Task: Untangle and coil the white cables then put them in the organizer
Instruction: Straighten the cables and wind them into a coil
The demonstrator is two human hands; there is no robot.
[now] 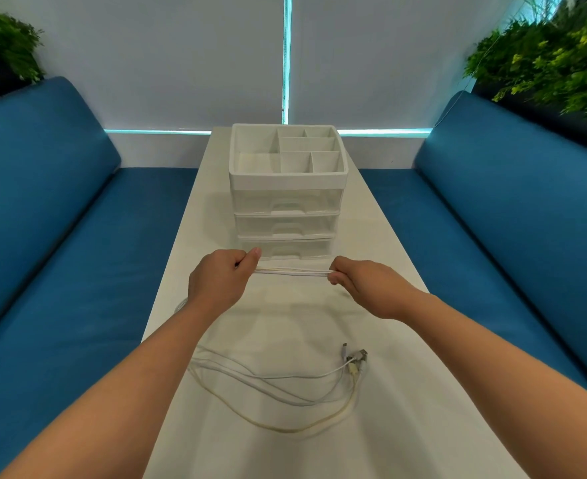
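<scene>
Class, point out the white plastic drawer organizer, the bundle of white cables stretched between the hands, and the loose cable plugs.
White plastic drawer organizer [286, 180], head view: front rim.
Stretched white cable bundle [293, 271], head view: mid-span.
Loose cable plugs [356, 357], head view: connector cluster.

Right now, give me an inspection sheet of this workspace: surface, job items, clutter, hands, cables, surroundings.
Surface: white table, long and narrow.
Job's things: white organizer at the far end, open compartments on top, three drawers closed.
Clutter: nothing seen.
Hands: left hand and right hand each grip an end of a taut cable bundle in front of the organizer.
Cables: loose cables lie near the table's front edge, connectors to the right.
Surroundings: blue sofas on both sides, plants in the corners, blinds behind.
</scene>
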